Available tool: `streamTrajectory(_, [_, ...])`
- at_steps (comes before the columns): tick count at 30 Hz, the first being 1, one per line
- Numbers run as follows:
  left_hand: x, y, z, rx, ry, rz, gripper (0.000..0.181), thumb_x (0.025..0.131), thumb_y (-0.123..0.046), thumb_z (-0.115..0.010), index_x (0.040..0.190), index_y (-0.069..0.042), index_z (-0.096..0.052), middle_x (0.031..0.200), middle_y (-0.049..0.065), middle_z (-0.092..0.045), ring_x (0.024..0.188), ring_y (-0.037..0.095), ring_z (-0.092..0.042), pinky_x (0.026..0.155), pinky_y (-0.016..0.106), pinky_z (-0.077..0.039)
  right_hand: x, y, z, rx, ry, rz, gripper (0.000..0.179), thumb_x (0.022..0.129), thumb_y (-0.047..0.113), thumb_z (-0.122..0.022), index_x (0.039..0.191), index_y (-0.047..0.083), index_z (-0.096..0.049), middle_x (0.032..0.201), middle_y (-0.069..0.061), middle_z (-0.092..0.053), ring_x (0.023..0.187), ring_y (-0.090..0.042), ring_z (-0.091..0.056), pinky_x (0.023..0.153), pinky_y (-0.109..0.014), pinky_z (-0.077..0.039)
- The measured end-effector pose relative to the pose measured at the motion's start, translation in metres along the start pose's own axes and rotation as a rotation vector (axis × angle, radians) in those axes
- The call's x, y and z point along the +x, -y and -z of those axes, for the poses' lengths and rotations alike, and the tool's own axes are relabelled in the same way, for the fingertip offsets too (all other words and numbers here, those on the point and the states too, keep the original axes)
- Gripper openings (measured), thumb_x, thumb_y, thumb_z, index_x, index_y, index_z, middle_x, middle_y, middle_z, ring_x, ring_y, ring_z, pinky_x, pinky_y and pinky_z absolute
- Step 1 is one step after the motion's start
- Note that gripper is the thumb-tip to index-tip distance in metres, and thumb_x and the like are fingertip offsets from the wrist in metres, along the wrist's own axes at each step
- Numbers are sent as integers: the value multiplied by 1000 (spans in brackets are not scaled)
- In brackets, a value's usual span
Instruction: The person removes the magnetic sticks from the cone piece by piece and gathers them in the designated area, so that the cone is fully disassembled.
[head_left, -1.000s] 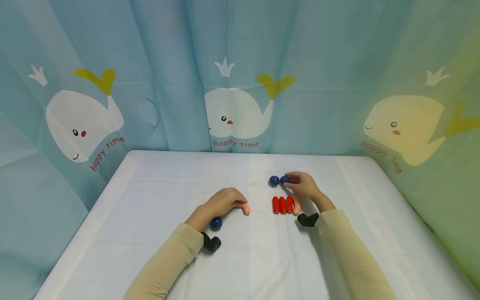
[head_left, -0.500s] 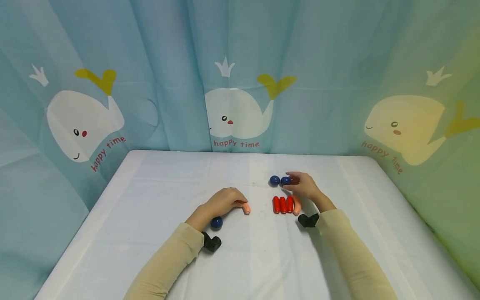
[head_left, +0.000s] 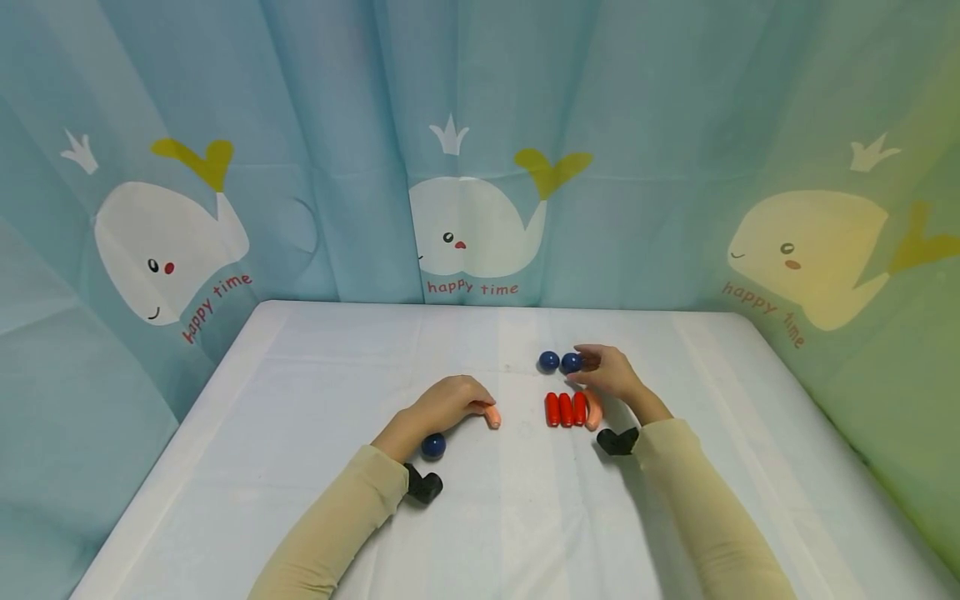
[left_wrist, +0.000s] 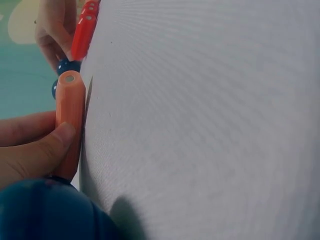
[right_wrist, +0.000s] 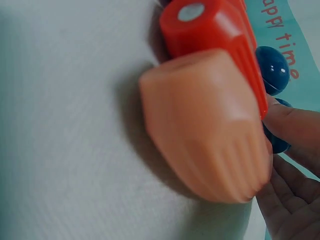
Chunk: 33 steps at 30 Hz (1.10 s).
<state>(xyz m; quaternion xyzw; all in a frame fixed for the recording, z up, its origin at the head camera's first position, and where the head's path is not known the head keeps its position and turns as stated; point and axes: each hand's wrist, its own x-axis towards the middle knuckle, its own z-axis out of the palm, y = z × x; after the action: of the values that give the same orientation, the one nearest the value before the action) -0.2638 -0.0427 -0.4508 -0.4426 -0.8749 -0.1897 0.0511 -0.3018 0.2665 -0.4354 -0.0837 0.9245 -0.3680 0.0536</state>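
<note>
1. Where the forearms are stretched over the table, they are covered by a left sleeve (head_left: 337, 521) and a right sleeve (head_left: 708, 508), both of soft, creased beige fabric.
2. Beside the left cuff, a dark, rounded left wrist piece (head_left: 423, 487) is seen; near it, a glossy blue ball (head_left: 432, 446) is placed just beside the left wrist.
3. By the left hand (head_left: 446, 404), a pink piece (left_wrist: 71, 105) is pinched between thumb and fingers. Its sides are faceted, and its end is marked by a small round disc; whether the cloth is touched by it cannot be told.
4. Beside the right cuff, a similar right wrist piece (head_left: 617, 442) is seen.
5. To the right of the pinched one, three shiny red pieces (head_left: 566, 410) are lined up side by side, and a curved, ridged second pink piece (head_left: 593, 410) is set against the right end of the row.
6. Beyond the row, the thumb and fingers of the right hand (head_left: 611, 371) are held apart around a smooth right-hand ball (head_left: 571, 362); whether it is touched cannot be told. Just left of this ball, a matching left-hand ball (head_left: 549, 362) is placed.
7. Everything is borne by a table (head_left: 360, 358) covered in white, finely woven cloth.
8. Behind, a folded blue-green curtain (head_left: 337, 150) is hung, printed with white whales.
</note>
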Motion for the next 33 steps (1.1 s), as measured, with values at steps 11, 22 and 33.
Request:
streamTrajectory(11, [-20,0,13,-41,-94,113,35,87,-17,-64,120,-4,-61,119,7,-60,112,21,-53,95,31,-40,-15,12,11,-43,-117,41,68,81,20,-71,134,-8,-39,124,-27,-51,111,-42,-49,92,-49,-41])
streamTrajectory(22, [-44,1,13,-165,-140,477,51,84,-25,-68,125,2,-54,123,16,-55,116,30,-49,97,40,-37,-40,68,-17,99,-121,183,56,81,14,-72,128,-5,-49,120,-24,-55,110,-36,-52,93,-45,-41])
streamTrajectory(33, [-37,1,8,-188,-105,384,45,86,-24,-66,122,0,-57,117,14,-60,110,28,-54,94,39,-41,-42,95,-71,40,12,169,37,80,13,-71,110,-7,-62,100,-15,-65,90,-25,-62,78,-36,-50])
